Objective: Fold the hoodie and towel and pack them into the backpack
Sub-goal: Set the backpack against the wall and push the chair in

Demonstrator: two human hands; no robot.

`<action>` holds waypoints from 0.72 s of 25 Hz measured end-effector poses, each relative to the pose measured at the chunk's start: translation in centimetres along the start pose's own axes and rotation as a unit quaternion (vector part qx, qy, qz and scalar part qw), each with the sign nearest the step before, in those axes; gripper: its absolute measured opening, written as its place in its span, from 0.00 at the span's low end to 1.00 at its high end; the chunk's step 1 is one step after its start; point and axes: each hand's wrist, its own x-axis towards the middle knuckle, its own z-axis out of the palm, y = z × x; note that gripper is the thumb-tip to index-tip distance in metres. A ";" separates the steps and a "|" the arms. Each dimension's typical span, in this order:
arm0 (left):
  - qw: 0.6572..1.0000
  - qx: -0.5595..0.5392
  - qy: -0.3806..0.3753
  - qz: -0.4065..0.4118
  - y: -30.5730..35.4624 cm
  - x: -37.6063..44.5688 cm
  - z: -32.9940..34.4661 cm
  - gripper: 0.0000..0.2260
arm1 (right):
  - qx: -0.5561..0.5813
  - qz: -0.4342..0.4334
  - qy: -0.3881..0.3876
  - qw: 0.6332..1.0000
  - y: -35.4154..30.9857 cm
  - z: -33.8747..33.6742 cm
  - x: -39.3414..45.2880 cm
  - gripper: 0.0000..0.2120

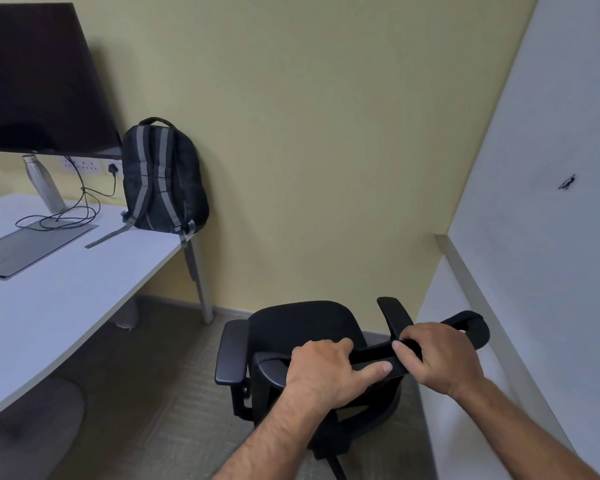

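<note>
A dark backpack (163, 174) with grey straps stands upright at the far right end of the white desk (66, 299), leaning on the yellow wall, straps facing me. Neither a hoodie nor a towel shows in this view. Well to the right of the desk and lower, both my hands hold the top edge of a black office chair (302, 327). My left hand (329, 370) grips the backrest's top bar with its thumb stretched along it. My right hand (437, 355) curls round the same bar, just beside the padded headrest (473, 329).
On the desk are a large dark monitor (39, 77), a steel bottle (44, 183), a coiled black cable (63, 218) and a flat grey slab (25, 251). A white partition (548, 202) closes the right side. A grey rounded seat (35, 434) sits at the lower left on the carpet.
</note>
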 end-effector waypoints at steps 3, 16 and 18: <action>1.000 0.000 0.000 -0.004 -1.5 -0.2 -0.4 0.36 | 0.005 0.000 0.001 1.000 -1.4 0.5 0.4 0.22; 0.994 -0.006 0.040 -0.103 -7.3 -1.2 -1.6 0.35 | 0.048 -0.082 -0.004 0.995 -7.2 3.1 5.9 0.23; 0.990 -0.003 0.055 -0.127 -8.1 -1.3 -1.8 0.35 | 0.060 -0.101 -0.003 0.993 -8.2 3.6 7.2 0.23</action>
